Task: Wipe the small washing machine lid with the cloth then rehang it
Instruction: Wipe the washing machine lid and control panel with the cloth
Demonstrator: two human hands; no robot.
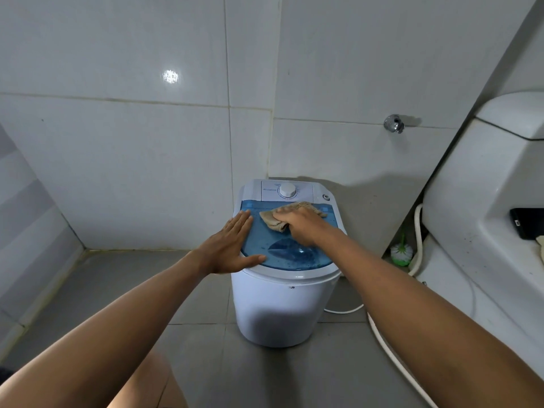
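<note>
Your two hands are on the translucent blue plastic lid [290, 254] of the small white washing machine [279, 307] at frame centre.

The print on the white control panel beside the round dial [287, 190] is too small to read. Your right hand [298, 223] grips the crumpled beige cloth [272, 220] on the lid's upper part, fingers curled round it. Your left hand [232, 245] lies flat on the lid's left edge, fingers straight and together, thumb spread toward the near rim.
</note>
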